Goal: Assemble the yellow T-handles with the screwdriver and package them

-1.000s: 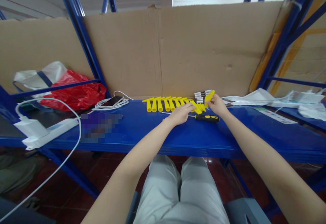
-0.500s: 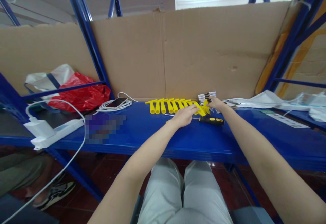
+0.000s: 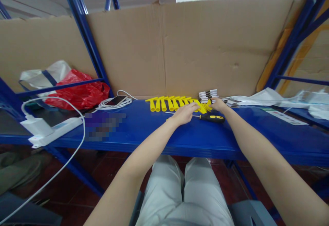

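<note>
Several yellow plastic T-shaped handles (image 3: 161,104) lie side by side in a row at the back of the blue shelf. At the row's right end, my left hand (image 3: 185,113) has its curled fingertips on a tilted yellow handle (image 3: 202,108). Fingers of my right hand (image 3: 219,105) close on a yellow piece (image 3: 208,106) right beside it; whether the two pieces are joined I cannot tell. In front of them lies a screwdriver (image 3: 212,118) with a black and yellow grip, its shaft partly behind my left hand. White rods with dark bands (image 3: 207,94) are stacked behind the handles.
A cardboard sheet (image 3: 128,54) stands along the back. Leftward are a phone (image 3: 116,100) with a coiled white cable, a red plastic bag (image 3: 79,88) and a white power strip (image 3: 55,131). White plastic bags (image 3: 269,97) and a printed sheet (image 3: 285,116) lie on the right.
The view has shifted slightly, so the scene sits a little higher and further left. Both hands stay at the right end of the row, with only slight finger movement.
</note>
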The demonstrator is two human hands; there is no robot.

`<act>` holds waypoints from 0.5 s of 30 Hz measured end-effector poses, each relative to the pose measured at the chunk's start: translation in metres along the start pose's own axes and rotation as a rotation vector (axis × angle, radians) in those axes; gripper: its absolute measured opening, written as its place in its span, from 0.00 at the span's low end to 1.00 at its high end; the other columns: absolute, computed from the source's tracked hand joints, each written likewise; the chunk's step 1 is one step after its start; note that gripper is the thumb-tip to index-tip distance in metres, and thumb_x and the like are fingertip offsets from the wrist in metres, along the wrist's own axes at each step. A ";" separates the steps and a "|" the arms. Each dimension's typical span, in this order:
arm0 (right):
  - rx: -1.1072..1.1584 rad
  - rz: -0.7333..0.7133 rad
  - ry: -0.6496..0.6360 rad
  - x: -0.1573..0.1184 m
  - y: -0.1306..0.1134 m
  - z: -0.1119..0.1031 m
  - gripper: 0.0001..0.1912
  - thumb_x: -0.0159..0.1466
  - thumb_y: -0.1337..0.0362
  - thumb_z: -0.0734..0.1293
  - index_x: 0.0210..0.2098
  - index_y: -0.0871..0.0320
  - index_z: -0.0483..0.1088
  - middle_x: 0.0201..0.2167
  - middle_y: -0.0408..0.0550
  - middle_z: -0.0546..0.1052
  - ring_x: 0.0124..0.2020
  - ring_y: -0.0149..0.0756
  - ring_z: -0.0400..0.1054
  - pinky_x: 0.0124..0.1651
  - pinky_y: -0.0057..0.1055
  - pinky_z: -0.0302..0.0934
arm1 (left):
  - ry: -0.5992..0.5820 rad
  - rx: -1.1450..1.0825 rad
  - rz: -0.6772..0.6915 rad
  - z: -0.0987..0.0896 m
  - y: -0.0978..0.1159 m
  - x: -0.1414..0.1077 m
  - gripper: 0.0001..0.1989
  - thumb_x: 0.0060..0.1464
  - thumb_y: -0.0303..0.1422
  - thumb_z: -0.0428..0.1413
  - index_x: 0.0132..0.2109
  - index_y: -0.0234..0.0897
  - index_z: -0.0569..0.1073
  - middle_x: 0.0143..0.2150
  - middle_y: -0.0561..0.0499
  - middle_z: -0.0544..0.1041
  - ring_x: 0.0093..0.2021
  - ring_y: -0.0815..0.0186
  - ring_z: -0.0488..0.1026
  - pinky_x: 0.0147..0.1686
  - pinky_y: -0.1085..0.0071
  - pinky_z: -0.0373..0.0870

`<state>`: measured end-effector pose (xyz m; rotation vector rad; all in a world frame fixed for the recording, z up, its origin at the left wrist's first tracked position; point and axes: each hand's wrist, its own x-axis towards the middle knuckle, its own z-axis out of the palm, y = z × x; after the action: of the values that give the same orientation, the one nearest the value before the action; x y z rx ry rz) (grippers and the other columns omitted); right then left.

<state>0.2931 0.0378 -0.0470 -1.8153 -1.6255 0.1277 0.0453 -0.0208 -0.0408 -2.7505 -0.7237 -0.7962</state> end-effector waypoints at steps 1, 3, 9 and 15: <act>-0.034 0.028 -0.018 0.000 0.000 0.000 0.27 0.54 0.72 0.69 0.54 0.66 0.72 0.42 0.57 0.79 0.37 0.41 0.74 0.35 0.28 0.67 | 0.004 -0.003 0.001 0.000 -0.001 0.000 0.24 0.56 0.18 0.44 0.57 0.37 0.70 0.61 0.44 0.70 0.60 0.62 0.68 0.59 0.62 0.68; -0.095 0.080 -0.053 -0.001 0.000 0.000 0.25 0.55 0.71 0.68 0.53 0.67 0.72 0.42 0.57 0.80 0.38 0.41 0.74 0.36 0.28 0.66 | 0.010 -0.006 -0.001 0.000 -0.002 0.000 0.24 0.55 0.18 0.44 0.57 0.36 0.70 0.61 0.44 0.70 0.60 0.62 0.68 0.59 0.62 0.67; -0.171 0.088 -0.099 0.001 0.001 0.001 0.18 0.55 0.68 0.69 0.45 0.66 0.78 0.34 0.54 0.81 0.34 0.40 0.74 0.35 0.27 0.65 | 0.004 -0.012 -0.010 -0.001 -0.002 0.000 0.25 0.55 0.18 0.44 0.57 0.37 0.69 0.61 0.43 0.70 0.61 0.61 0.68 0.59 0.61 0.67; -0.283 0.011 -0.135 0.001 0.003 0.000 0.09 0.55 0.63 0.68 0.31 0.60 0.80 0.27 0.51 0.79 0.33 0.39 0.74 0.34 0.27 0.64 | 0.009 -0.011 -0.002 0.000 -0.003 0.000 0.26 0.54 0.17 0.44 0.57 0.39 0.69 0.61 0.45 0.70 0.61 0.62 0.68 0.60 0.61 0.66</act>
<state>0.2956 0.0393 -0.0483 -2.0665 -1.8016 0.0261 0.0440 -0.0187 -0.0406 -2.7547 -0.7232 -0.8154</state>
